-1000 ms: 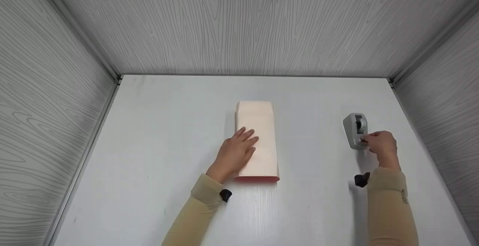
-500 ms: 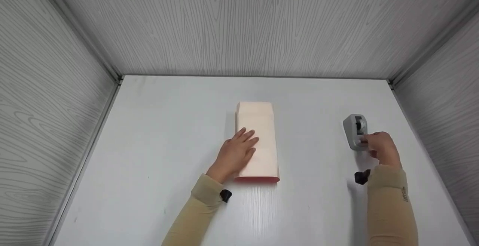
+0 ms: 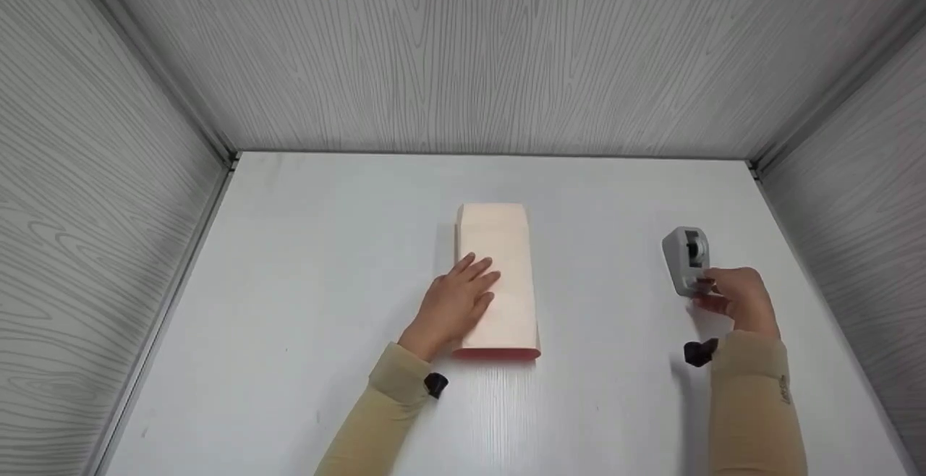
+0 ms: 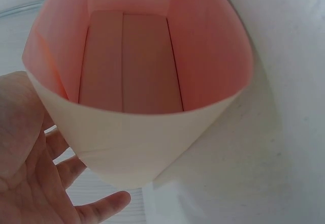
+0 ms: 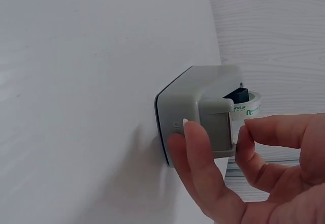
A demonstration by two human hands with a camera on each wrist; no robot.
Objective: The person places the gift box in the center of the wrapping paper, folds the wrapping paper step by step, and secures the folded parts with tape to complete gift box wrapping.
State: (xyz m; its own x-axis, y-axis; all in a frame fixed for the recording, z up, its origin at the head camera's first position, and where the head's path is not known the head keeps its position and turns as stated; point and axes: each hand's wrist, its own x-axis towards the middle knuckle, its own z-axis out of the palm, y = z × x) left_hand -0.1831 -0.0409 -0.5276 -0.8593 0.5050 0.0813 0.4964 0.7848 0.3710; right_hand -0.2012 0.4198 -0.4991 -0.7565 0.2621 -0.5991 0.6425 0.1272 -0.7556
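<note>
My left hand [image 3: 450,308] lies with spread fingers on the left side of a cream paper sleeve [image 3: 500,295], which lies lengthwise on the table. In the left wrist view the sleeve's near end gapes, showing a pink inside and a flat box end [image 4: 144,61] with a middle seam. My right hand [image 3: 739,298] is at the near end of a grey tape dispenser [image 3: 678,262]. In the right wrist view, thumb and forefinger pinch the clear end of the tape [image 5: 249,111] beside the cutter, while other fingers [image 5: 199,145] rest against the dispenser's front.
The white table [image 3: 325,244] is bounded by a back panel [image 3: 492,56] and side panels with a wood-grain pattern. The dispenser stands near the table's right edge, well apart from the sleeve.
My right hand has turned slightly, and its lower fingers have come against the dispenser's near end. The left hand and sleeve have stayed put; the head view has tilted up slightly.
</note>
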